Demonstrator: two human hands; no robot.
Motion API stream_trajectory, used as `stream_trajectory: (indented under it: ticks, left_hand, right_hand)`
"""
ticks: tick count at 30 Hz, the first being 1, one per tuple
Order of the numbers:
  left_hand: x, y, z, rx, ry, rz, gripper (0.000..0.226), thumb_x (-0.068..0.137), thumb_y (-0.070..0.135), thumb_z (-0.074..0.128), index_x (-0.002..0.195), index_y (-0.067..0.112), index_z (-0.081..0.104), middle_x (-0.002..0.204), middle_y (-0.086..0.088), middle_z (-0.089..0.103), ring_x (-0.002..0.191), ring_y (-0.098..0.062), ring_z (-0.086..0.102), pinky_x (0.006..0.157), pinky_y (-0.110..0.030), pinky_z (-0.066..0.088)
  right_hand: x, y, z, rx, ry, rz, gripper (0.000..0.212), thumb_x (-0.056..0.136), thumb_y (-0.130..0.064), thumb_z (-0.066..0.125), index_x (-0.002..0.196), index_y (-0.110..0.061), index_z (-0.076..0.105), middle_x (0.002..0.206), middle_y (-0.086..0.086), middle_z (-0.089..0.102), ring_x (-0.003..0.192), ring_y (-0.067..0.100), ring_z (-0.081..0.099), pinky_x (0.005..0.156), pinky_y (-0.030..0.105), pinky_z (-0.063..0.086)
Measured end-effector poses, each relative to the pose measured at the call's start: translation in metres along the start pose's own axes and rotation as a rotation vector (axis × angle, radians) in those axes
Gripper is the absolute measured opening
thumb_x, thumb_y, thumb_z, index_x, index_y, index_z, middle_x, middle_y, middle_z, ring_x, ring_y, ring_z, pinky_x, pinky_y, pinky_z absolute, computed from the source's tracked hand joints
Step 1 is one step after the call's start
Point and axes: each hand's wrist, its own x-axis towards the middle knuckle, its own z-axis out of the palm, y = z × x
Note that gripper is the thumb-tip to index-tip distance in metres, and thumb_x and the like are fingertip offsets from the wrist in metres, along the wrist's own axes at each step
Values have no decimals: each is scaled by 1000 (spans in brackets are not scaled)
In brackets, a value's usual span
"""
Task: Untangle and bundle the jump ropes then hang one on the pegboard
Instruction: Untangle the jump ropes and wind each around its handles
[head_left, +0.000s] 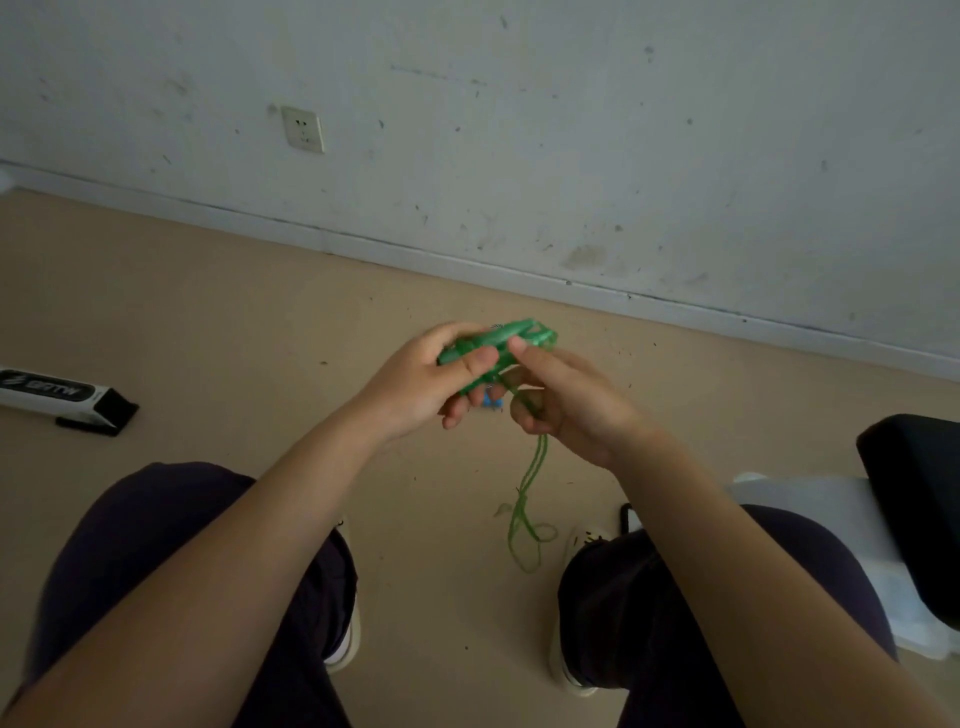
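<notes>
Two hands work above the lap: the left hand (415, 384) grips the green jump rope's handles (493, 345), the right hand (563, 402) pinches its cord (527, 514), seemingly mid-wrap, a loose tail trailing to the floor (260, 322); no pegboard visible, hanging remains.

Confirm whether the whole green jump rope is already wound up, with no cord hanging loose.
No: the left hand holds the green handles, while the green cord dangles from the right hand toward the floor.
</notes>
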Motion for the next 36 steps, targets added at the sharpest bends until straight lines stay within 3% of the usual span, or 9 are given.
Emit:
stream_trajectory:
  ticks: [4,9,14,17,20,23,28,32,36]
  left_hand:
    - [7,-2,-5,-39,234,1,21,98,30,62,103,11,57,66,-3,60,47,-14,45,43,-26,37]
    - [10,-8,-9,218,374,-14,30,93,44,66,84,18,53,52,5,60,40,-6,49,40,-19,39]
    - [9,-8,-11,234,154,-70,26,89,44,72,79,23,61,48,6,57,37,-6,43,36,-18,32]
    - [4,-7,-14,97,-71,-147,42,77,54,77,93,15,70,52,1,54,37,-9,34,36,-17,26]
    - [3,-7,-12,-77,-272,-212,54,74,59,78,107,17,71,57,-1,53,37,-8,26,36,-16,24]
    - [3,-5,-8,-42,-382,-212,52,69,64,80,103,26,72,58,0,52,39,-10,26,38,-17,25]
    - [2,-3,-3,54,-385,-156,48,71,57,78,103,22,70,57,-3,56,38,-11,31,39,-19,28]
    - [1,-2,0,131,-310,-57,40,72,57,74,96,24,71,58,-1,61,39,-9,40,41,-17,34]
    - [-3,-5,1,158,-270,-10,40,77,50,73,106,22,69,63,-1,67,44,-10,44,44,-18,37]
  right_hand:
    - [-2,3,4,-181,-26,-28,22,98,-18,60,117,-8,63,58,-3,37,47,9,27,43,23,21]
    - [-6,-1,16,-485,16,-148,13,100,-14,56,89,-14,64,48,-16,36,44,2,30,46,18,27]
    - [-10,-15,10,-644,175,-356,16,93,-14,66,79,-5,68,68,15,55,60,8,45,60,26,37]
    - [-11,-21,5,-616,307,-450,13,83,-21,76,74,-15,69,70,-5,57,59,-1,48,58,13,37]
    - [-11,-23,-1,-520,332,-450,14,83,-21,76,72,-17,67,65,-10,56,57,-1,47,58,14,38]
    - [-11,-21,1,-525,295,-444,15,84,-17,76,73,-12,67,63,-11,54,56,-2,45,58,12,37]
    - [-8,-12,6,-500,271,-393,23,87,-15,73,68,-23,63,55,-18,56,51,-4,48,53,10,37]
    - [-6,-10,3,-506,329,-336,25,88,-22,73,65,-24,63,51,-19,55,46,-3,47,47,9,34]
    - [-3,-8,-1,-469,276,-185,25,85,-35,74,67,-18,69,51,-14,56,47,1,47,47,14,37]
